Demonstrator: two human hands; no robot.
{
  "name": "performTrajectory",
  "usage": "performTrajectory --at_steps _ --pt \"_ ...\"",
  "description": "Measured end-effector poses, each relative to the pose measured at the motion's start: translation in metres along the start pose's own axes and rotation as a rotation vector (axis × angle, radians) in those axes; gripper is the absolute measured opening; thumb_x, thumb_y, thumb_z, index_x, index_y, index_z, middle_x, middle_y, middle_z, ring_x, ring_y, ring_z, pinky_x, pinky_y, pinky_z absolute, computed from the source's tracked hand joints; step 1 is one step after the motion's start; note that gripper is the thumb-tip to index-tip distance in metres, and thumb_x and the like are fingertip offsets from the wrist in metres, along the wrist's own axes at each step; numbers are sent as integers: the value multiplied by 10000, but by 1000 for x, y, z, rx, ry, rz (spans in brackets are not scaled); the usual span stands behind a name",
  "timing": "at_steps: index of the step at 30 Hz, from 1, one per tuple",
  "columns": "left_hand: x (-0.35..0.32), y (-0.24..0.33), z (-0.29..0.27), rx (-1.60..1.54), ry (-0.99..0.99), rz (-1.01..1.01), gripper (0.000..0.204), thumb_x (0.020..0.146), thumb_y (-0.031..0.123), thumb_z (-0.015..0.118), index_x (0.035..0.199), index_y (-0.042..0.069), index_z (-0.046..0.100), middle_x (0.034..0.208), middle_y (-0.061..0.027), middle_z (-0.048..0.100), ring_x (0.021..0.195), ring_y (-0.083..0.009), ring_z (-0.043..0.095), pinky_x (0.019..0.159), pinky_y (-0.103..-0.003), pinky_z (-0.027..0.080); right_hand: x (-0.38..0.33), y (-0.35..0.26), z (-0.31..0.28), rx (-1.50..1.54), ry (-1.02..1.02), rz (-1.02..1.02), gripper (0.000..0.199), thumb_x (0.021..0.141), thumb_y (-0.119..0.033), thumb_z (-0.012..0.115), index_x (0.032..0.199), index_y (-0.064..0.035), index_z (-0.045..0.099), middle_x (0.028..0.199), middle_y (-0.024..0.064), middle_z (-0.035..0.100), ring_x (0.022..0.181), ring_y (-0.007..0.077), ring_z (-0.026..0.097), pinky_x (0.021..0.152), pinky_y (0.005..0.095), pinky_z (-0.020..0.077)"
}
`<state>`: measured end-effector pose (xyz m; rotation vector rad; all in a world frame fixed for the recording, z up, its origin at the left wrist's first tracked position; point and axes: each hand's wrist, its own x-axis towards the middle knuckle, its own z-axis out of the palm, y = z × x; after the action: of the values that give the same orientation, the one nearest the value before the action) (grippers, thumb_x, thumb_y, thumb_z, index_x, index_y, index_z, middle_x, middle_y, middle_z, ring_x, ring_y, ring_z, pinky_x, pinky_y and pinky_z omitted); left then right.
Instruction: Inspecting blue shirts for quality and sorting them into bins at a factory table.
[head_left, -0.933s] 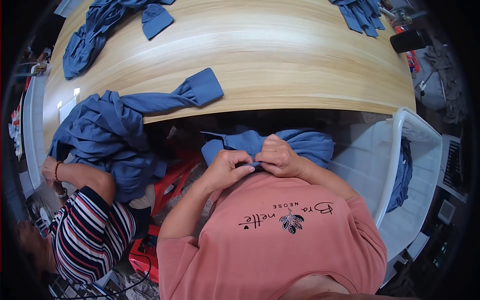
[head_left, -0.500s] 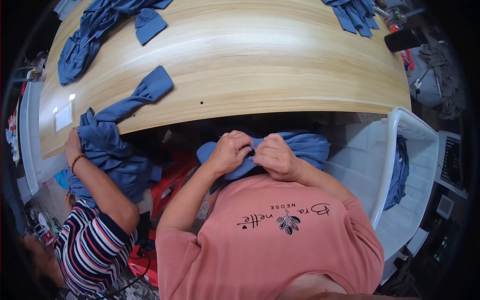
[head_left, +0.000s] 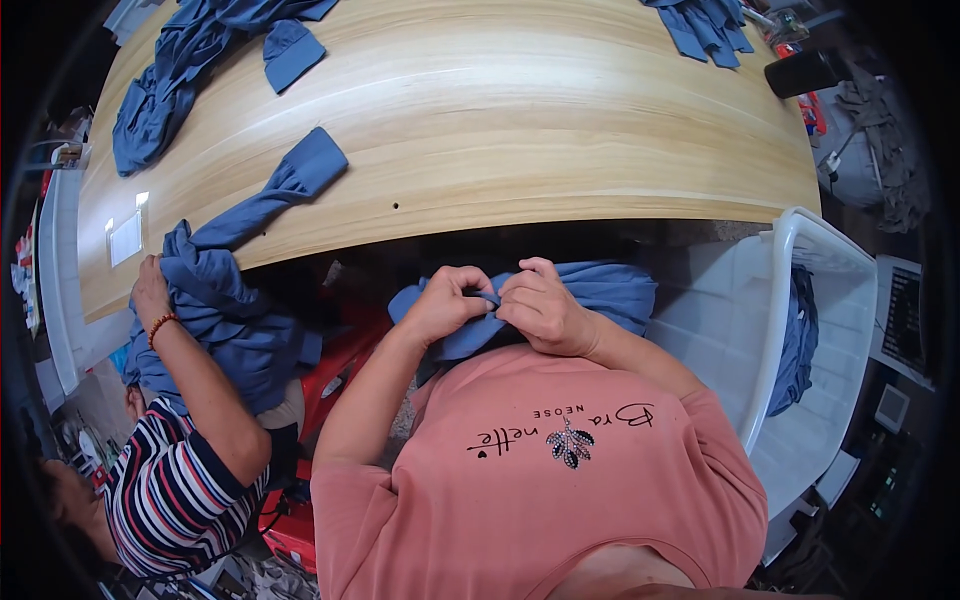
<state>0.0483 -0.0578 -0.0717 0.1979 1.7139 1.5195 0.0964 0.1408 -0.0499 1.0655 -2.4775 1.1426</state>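
A blue garment (head_left: 605,290) lies bunched across my lap, just below the table's near edge. My left hand (head_left: 452,303) pinches a fold of it between thumb and fingers. Close beside it, my right hand (head_left: 543,308) grips the same cloth, its fingers curled inward. The two hands almost meet over the fabric. What exactly sits between the fingertips, such as a button or seam, is too small to make out.
A wooden table (head_left: 520,140) spans the far side, bearing more blue garments (head_left: 165,110). At left, a co-worker in a striped shirt (head_left: 185,480) handles another blue garment (head_left: 225,300). On my right stands a white plastic bin (head_left: 840,400) with blue cloth (head_left: 795,345) inside.
My hands have shifted slightly on the cloth. The right hand's fingers have lifted and spread a little, while the left keeps its pinch. The co-worker's arm has moved slightly.
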Motion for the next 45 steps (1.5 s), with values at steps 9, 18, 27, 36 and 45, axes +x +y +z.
performTrajectory --at_steps 9,18,27,36,45 --pt "3 3 5 -493 -70 -79 86 707 -20 650 788 7 661 757 -15 642 695 -71 563 632 -218 437 2 -3 -7 -73 -31 -43 128 712 -59 611 828 -108 629 777 9 558 952 199 576 968 519 346" --pt "-2 2 6 -503 -53 -86 31 811 37 660 811 7 665 748 9 630 659 -36 529 597 -197 427 4 -2 -4 -193 69 6 126 714 -61 623 833 -95 646 810 5 589 955 197 586 985 498 322" --pt "-10 -6 10 -162 121 169 49 843 25 670 880 -6 670 788 18 652 707 -18 528 622 -187 433 2 5 9 148 57 300 160 715 -7 688 859 -71 659 893 86 633 895 276 613 811 388 459" --pt "-16 -7 29 204 393 336 75 779 6 674 851 -10 659 764 -125 664 673 -202 636 621 -301 483 -4 9 9 563 61 672 119 741 -4 677 853 9 638 823 122 640 779 207 645 682 309 500" --pt "-13 -3 31 459 522 537 71 755 -1 670 799 8 615 756 -146 625 722 -334 607 638 -399 485 -4 10 17 286 0 590 86 775 -70 661 827 -10 627 729 154 624 654 315 631 578 376 480"
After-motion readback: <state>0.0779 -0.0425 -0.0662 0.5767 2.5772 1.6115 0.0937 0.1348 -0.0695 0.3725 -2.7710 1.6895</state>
